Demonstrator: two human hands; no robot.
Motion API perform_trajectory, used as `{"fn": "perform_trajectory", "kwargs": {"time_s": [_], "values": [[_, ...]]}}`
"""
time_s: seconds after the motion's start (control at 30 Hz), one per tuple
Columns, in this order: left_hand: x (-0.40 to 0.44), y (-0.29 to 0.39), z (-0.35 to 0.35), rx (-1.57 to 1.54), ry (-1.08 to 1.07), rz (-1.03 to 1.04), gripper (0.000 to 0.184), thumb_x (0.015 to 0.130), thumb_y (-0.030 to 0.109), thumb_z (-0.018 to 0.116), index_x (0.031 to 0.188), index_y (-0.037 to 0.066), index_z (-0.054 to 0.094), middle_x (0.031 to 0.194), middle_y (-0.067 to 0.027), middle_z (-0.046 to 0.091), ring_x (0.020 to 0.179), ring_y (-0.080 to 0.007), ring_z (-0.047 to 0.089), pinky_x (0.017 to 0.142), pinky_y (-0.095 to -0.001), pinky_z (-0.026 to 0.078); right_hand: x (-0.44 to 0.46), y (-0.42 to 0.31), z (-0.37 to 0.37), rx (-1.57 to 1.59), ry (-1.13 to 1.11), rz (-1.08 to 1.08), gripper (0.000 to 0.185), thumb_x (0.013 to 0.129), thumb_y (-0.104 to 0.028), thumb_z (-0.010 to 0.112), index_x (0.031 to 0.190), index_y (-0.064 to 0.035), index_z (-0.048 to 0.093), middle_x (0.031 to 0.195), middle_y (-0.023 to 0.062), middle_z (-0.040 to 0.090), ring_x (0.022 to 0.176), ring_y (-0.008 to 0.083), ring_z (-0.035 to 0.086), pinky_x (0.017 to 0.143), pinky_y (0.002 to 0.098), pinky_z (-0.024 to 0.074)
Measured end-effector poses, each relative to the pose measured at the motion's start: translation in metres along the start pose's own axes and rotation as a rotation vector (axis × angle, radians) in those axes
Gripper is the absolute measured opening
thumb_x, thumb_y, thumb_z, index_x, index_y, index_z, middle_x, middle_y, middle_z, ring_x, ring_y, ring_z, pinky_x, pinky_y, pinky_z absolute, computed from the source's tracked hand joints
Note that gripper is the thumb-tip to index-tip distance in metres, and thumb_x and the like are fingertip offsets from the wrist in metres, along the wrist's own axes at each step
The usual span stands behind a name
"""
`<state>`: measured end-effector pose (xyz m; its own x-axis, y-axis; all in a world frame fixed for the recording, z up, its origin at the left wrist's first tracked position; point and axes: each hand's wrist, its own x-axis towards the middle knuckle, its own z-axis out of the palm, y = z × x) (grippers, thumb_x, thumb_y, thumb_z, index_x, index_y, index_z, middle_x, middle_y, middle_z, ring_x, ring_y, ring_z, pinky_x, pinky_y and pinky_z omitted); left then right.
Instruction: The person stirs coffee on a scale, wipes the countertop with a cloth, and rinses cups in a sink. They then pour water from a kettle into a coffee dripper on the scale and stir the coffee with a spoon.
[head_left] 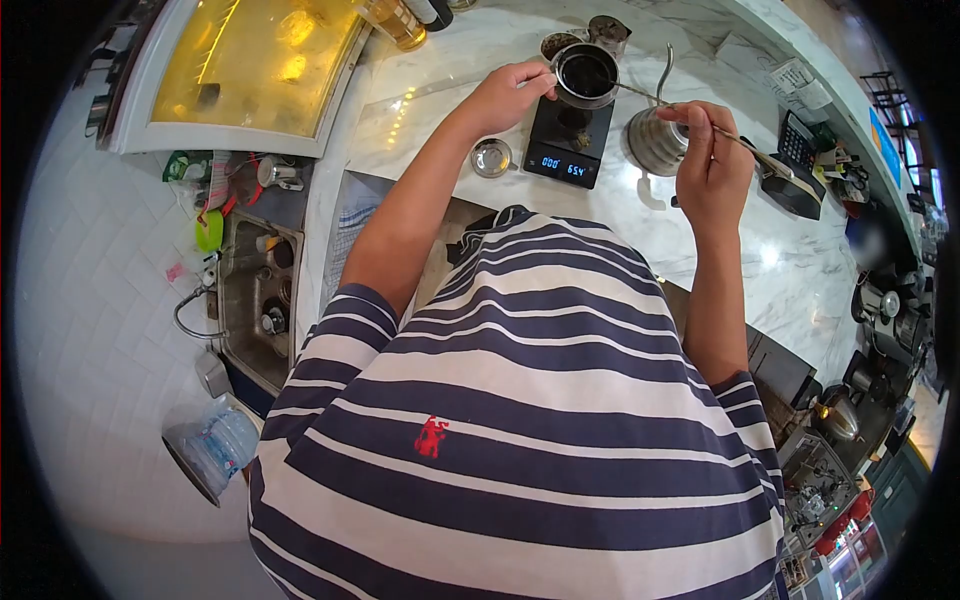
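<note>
At the counter's far side, my left hand [522,88] is closed on the near left edge of a round coffee vessel [587,76] with dark contents. My right hand [708,160] pinches a long thin metal spoon [740,143], its far end reaching into the vessel. Below the vessel lies a black digital scale [550,138] with lit blue figures. A steel gooseneck kettle [652,148] stands just left of my right hand, partly covered by it. A small round glass dish [491,158] sits left of the scale.
Glass containers [608,34] stand behind the vessel. A yellow-lit display case [255,65] and a sink [255,300] are on the left. A black card terminal or calculator [797,150] lies at the right on the marble counter [430,110].
</note>
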<state>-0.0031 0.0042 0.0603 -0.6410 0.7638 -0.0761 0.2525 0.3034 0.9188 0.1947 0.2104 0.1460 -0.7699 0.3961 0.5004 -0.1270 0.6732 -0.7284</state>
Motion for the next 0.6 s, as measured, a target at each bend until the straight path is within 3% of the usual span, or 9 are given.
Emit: {"fn": "perform_trajectory", "kwargs": {"time_s": [0.13,0.2,0.33,0.43,0.6], "values": [[0.003,-0.003,-0.002,0.029,-0.023,0.017,0.033,0.108,0.031,0.053,0.101,0.004,0.069,0.101,-0.0036,0.071,0.104,-0.0157,0.063,0.102,-0.0339,0.044,0.000,0.000,-0.002,-0.047,-0.084,-0.009,0.022,0.109,-0.021,0.055,0.104,-0.0058,0.070,0.096,0.0069,0.077,0.072,0.0196,0.066,0.067,0.0307,0.0508],[0.002,-0.003,0.001,0.039,0.013,0.049,0.032,0.105,0.031,0.056,0.099,0.002,0.068,0.096,-0.0064,0.073,0.097,-0.0198,0.064,0.096,-0.0352,0.047,0.001,-0.003,-0.007,-0.161,-0.127,-0.084,0.021,0.108,-0.020,0.056,0.105,-0.0061,0.070,0.100,0.0089,0.077,0.077,0.0217,0.068,0.071,0.0321,0.0520],[0.001,-0.002,0.004,0.074,0.054,0.086,0.032,0.103,0.030,0.057,0.096,0.001,0.068,0.092,-0.0093,0.074,0.092,-0.0230,0.065,0.091,-0.0366,0.049,0.003,-0.010,-0.006,-0.100,-0.128,-0.054,0.020,0.108,-0.018,0.056,0.107,-0.0055,0.072,0.106,0.0086,0.076,0.085,0.0245,0.070,0.077,0.0341,0.0536],[-0.002,0.001,-0.001,0.113,0.007,0.041,0.032,0.107,0.031,0.054,0.102,0.003,0.070,0.100,-0.0062,0.071,0.105,-0.0187,0.063,0.100,-0.0359,0.045,0.004,-0.010,-0.004,0.007,-0.110,-0.009,0.021,0.108,-0.017,0.055,0.109,-0.0051,0.072,0.105,0.0085,0.076,0.087,0.0243,0.072,0.076,0.0338,0.0542],[-0.005,0.006,-0.002,0.103,0.017,0.058,0.032,0.107,0.031,0.054,0.102,0.004,0.070,0.102,-0.0061,0.071,0.108,-0.0203,0.061,0.101,-0.0363,0.044,0.006,-0.014,-0.004,0.010,-0.125,-0.024,0.021,0.109,-0.017,0.054,0.113,-0.0061,0.072,0.101,0.0103,0.076,0.087,0.0235,0.075,0.073,0.0331,0.0544]]}}
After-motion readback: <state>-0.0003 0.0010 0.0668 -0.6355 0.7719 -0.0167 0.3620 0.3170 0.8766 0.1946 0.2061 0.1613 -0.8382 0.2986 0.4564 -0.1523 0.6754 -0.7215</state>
